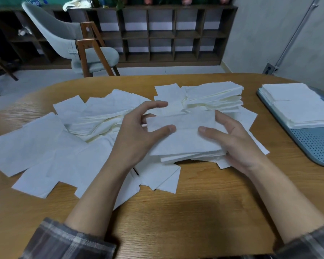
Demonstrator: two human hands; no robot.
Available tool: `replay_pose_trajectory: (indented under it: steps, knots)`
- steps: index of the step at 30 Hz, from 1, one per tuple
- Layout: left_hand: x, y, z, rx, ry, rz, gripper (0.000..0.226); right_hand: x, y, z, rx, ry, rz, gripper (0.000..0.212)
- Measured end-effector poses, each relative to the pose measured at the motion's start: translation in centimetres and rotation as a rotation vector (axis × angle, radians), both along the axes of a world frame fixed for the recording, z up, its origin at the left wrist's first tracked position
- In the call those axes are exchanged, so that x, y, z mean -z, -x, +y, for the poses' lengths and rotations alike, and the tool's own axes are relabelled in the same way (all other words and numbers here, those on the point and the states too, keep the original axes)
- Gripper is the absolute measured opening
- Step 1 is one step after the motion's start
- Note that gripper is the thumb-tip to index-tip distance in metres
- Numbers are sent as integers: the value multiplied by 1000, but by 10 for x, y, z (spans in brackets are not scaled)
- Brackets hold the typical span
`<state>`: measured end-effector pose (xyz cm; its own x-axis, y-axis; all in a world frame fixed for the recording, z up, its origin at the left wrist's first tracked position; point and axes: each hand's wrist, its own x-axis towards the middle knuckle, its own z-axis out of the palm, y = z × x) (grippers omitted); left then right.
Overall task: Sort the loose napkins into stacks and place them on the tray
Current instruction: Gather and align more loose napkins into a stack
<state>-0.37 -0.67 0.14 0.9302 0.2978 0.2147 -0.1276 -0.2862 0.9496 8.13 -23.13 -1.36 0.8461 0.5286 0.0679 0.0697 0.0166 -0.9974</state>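
Left hand (137,135), right hand (238,144), napkin stack (183,135) between

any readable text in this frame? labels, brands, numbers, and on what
No text can be read in this view.
napkin stack and loose napkins: plain white, no print.
tray: perforated blue, no marking visible.
objects on the shelf top: too blurred to read any label.

One wide-angle head-worn view looks forward and down from close above the rounded light-brown wooden bench (195,212), facing the dark wooden cubby shelf (157,34) beyond it.
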Motion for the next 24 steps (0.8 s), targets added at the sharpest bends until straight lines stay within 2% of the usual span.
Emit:
replay_pose_trajectory:
  steps: [10,18,24]
  knots:
    - [8,-3,-11,-15,-2,-15,43,2,-1,1,-64,-1,-44,58]
    - [14,-4,-16,-67,-4,22,39,0,-2,-1,-108,-91,62,60]
    - [14,-3,-18,-71,2,28,41,-2,3,3,-30,5,-57,60]
